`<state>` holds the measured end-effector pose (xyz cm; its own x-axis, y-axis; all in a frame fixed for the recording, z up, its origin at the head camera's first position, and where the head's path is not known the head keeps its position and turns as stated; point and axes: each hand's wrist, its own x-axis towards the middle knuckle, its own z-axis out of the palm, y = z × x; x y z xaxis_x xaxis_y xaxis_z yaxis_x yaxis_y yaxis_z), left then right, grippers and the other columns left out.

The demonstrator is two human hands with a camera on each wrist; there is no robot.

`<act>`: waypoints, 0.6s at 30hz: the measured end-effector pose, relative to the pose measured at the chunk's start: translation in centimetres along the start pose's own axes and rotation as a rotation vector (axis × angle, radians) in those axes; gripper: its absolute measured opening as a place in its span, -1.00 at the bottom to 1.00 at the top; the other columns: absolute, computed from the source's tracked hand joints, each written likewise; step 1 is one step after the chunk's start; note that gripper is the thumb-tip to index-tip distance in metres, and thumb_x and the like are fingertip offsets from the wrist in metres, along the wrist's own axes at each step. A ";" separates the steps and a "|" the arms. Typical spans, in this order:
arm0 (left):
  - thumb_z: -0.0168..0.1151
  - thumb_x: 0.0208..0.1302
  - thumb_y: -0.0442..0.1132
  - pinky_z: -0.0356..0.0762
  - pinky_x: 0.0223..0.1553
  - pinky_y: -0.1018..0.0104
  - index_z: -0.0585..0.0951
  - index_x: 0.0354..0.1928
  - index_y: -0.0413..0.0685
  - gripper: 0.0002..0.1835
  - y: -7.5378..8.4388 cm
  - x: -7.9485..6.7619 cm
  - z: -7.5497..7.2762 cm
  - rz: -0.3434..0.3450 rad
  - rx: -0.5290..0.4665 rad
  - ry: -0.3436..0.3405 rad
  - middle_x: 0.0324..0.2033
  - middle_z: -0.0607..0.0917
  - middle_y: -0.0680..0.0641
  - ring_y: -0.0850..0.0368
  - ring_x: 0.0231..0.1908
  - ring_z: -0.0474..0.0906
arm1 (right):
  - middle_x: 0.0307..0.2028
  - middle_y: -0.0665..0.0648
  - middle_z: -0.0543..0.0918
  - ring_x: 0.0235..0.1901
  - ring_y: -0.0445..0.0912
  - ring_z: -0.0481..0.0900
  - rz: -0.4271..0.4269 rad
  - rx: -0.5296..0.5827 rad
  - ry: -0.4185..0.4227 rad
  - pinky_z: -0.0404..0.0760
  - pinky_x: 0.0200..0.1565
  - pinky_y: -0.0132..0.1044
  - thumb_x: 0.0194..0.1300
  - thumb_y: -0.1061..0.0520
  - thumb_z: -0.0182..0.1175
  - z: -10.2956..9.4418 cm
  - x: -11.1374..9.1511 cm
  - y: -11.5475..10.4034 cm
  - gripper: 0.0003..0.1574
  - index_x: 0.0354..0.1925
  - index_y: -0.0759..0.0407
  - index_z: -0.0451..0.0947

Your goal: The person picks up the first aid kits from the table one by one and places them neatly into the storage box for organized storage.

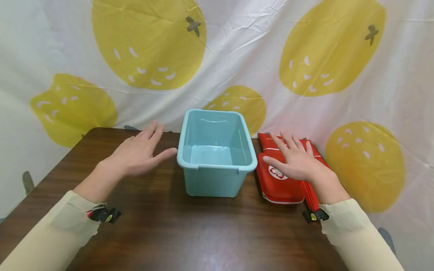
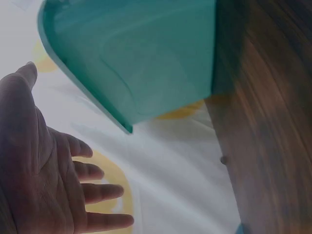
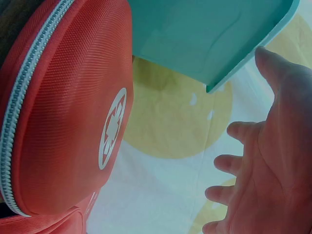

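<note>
A light blue plastic bin point(image 1: 217, 180) stands upright on the dark wooden table, and its inside holds nothing. To its left is my left hand point(image 1: 135, 152), fingers extended, the thumb close to the rim; whether it touches I cannot tell. The left wrist view shows that palm point(image 2: 44, 180) beside the bin's wall point(image 2: 146, 63), holding nothing. My right hand point(image 1: 298, 160) hovers, fingers spread, over a red zippered case point(image 1: 281, 188) with a white emblem. In the right wrist view this hand point(image 3: 273, 165) is apart from the case point(image 3: 73, 112) and grips nothing.
Another red pouch point(image 1: 268, 141) lies behind and beside the case, partly hidden. A white curtain point(image 1: 237, 49) with yellow fruit prints hangs along the table's back edge and right side. The brown tabletop point(image 1: 203, 233) stretches in front of the bin.
</note>
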<state>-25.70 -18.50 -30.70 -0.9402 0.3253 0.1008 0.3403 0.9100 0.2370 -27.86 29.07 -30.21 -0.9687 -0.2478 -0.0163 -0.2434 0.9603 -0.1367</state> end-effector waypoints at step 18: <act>-0.16 0.41 0.70 0.63 0.26 -0.24 -0.16 0.76 -0.32 0.36 6.1 2.7 0.8 0.049 -0.056 -0.038 0.75 -0.02 -0.31 -0.34 0.38 0.59 | 0.78 0.34 -0.11 0.72 0.49 -0.21 0.002 0.011 0.006 -0.41 0.55 0.64 0.52 -0.64 -0.01 1.2 -1.3 1.1 0.30 0.83 -0.06 -0.23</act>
<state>-26.21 -11.82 -29.76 -0.9221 0.3793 0.0768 0.3848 0.8775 0.2861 -26.80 30.25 -31.56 -0.9695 -0.2448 -0.0107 -0.2406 0.9594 -0.1473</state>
